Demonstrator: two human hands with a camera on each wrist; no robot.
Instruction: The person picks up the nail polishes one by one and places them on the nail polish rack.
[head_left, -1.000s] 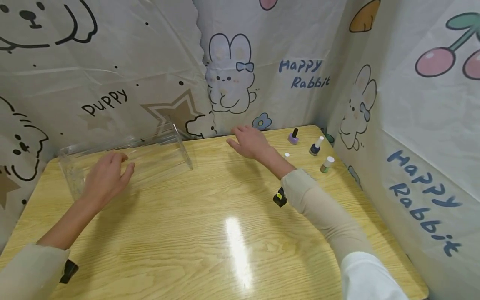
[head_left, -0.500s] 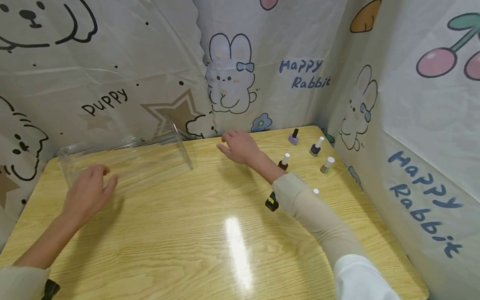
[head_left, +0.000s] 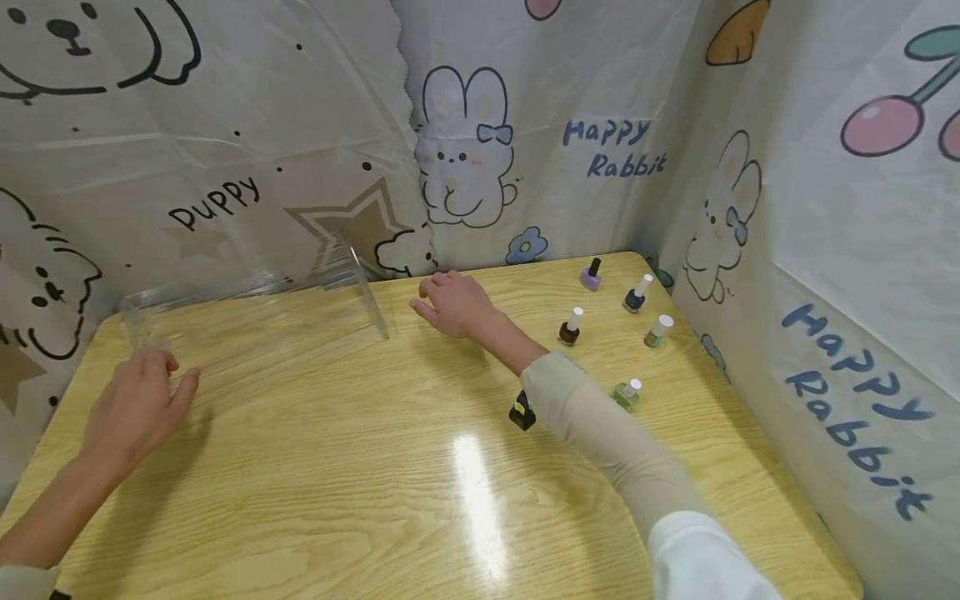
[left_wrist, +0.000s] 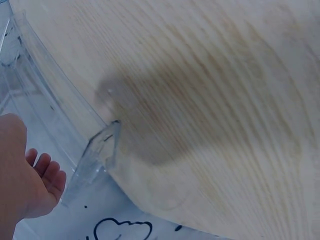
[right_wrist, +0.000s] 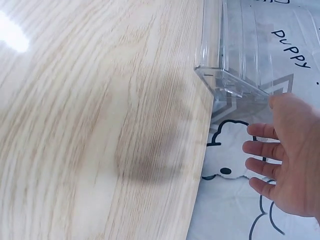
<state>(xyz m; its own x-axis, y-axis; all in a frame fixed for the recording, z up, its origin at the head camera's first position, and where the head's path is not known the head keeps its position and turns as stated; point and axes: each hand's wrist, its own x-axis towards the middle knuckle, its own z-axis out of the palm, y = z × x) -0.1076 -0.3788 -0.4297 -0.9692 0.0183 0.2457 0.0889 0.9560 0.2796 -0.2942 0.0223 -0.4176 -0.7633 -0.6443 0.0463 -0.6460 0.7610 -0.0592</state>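
Observation:
A clear plastic tiered rack point(head_left: 366, 293) stands at the back left of the wooden table. My left hand point(head_left: 138, 408) hovers by the rack's left end, its fingers loosely bent around nothing. In the left wrist view this hand point(left_wrist: 35, 182) appears beside the rack's end panel point(left_wrist: 102, 150). Right of the rack, my right hand point(head_left: 456, 306) hangs over the table's back part, holding nothing. The right wrist view shows its fingers point(right_wrist: 262, 150) spread and relaxed near the rack point(right_wrist: 232, 84). Whether either hand touches the rack, I cannot tell.
Several nail polish bottles stand at the right: purple point(head_left: 591, 279), dark blue point(head_left: 635, 300), brown point(head_left: 569, 332), one with a white cap and greenish body point(head_left: 656, 335), and light green point(head_left: 625, 396). Printed cloth point(head_left: 315, 125) rises behind the table point(head_left: 360, 500) and along its right side.
My left hand has moved left and toward me along the rack. My right hand has moved left toward the rack, uncovering the brown and light green bottles.

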